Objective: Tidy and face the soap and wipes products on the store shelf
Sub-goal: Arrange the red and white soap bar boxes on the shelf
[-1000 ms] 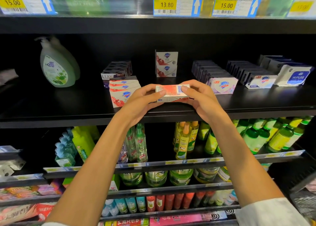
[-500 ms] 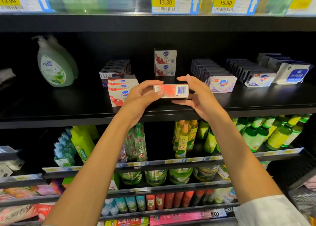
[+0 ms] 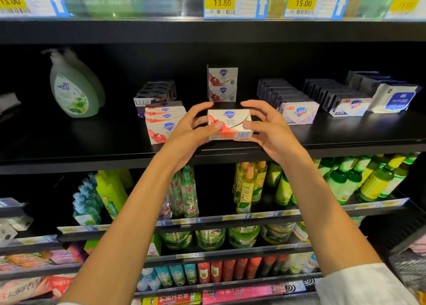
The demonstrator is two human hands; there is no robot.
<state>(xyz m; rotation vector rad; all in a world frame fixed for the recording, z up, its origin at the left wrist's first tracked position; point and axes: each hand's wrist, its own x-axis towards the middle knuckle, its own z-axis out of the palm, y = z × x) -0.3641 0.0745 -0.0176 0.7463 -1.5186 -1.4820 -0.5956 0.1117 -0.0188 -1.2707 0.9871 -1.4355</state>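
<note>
Your black shelf (image 3: 69, 143) holds the whole job, and it is only partly in order. The biggest thing on it, the green pump bottle (image 3: 71, 90), stands alone at the far left with a wide gap beside it. On the right, the dark rows of boxed soap (image 3: 297, 111) and its neighbour row (image 3: 345, 104) run back neatly with a bright front box at each head, so those look faced already; the wipes pack (image 3: 395, 98) at the far right lies slightly askew and probably wants squaring. Left of centre, the leaning stack of red-and-white soap boxes (image 3: 161, 125) is tilted and fanned against the LUX boxes (image 3: 151, 97) behind it (this is the untidiest spot, as far as I can judge). At the back, two matching boxes (image 3: 222, 83) stand one on the other, upright and facing you. Smallest, and the piece in hand, is the single soap box (image 3: 229, 123): you hold it just above the shelf's front edge, logo face turned up toward you, barcode edge nearest. Your left hand (image 3: 191, 129) grips its left end with fingers curled behind and thumb on top; your right hand (image 3: 269, 127) pinches the right end the same way. It is not yet set down, so this box, the leaning stack and the wipes remain.
</note>
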